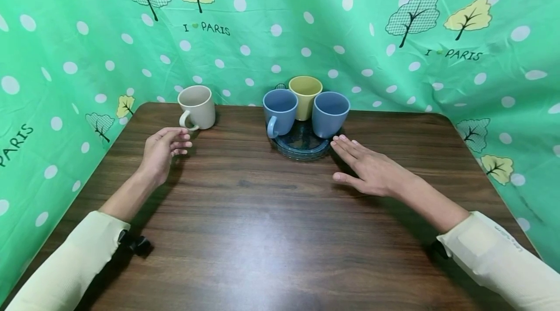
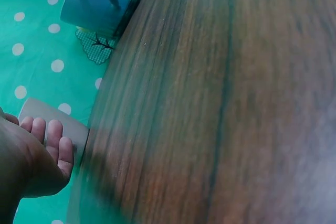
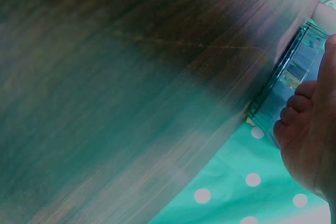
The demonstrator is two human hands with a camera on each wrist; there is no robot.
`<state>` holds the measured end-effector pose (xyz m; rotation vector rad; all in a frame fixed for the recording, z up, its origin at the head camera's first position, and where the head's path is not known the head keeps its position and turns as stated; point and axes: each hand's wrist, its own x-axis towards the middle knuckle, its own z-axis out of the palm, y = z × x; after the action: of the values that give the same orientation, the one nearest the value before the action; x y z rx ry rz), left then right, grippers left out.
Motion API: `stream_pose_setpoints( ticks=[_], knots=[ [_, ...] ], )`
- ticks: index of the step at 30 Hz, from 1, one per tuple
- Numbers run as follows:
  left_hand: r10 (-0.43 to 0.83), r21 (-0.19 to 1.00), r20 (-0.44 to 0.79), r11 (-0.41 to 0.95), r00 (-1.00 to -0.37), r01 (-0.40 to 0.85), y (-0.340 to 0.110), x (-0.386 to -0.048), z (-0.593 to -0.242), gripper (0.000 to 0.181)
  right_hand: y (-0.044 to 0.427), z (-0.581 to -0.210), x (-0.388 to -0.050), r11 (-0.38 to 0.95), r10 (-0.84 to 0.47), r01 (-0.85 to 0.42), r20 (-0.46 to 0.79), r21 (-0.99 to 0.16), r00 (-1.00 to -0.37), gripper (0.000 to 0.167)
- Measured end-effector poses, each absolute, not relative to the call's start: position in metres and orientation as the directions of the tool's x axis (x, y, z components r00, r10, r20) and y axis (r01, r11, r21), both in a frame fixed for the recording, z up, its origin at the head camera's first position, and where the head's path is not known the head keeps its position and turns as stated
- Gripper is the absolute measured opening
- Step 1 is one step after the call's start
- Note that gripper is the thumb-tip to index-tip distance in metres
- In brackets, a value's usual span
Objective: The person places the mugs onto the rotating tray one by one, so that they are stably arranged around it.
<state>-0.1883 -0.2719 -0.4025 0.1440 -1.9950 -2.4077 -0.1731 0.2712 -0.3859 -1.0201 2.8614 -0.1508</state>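
A beige mug stands upright at the back left of the table, its handle facing my left hand. That hand's fingers are loosely bent, with the tips just below the handle; whether they touch it I cannot tell. On a round dark glass tray stand a blue mug with its handle to the front, a yellow cup behind, and a second blue cup on the right. Beside the tray's right edge, my right hand stretches its fingers out, palm down, holding nothing.
The brown wooden table reaches back to a green dotted curtain hanging close behind the cups. A small black device is strapped at the left wrist.
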Motion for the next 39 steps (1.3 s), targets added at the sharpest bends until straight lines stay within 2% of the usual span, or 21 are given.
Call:
stream_pose_setpoints(
  ticks=[39],
  knots=[
    [-0.183, 0.973, -0.115, -0.221, -0.976, -0.073, -0.275, -0.209, -0.400, 0.009, 0.271, -0.386, -0.174, 0.772, -0.632, -0.618, -0.069, -0.148, -0.772, 0.084]
  ],
)
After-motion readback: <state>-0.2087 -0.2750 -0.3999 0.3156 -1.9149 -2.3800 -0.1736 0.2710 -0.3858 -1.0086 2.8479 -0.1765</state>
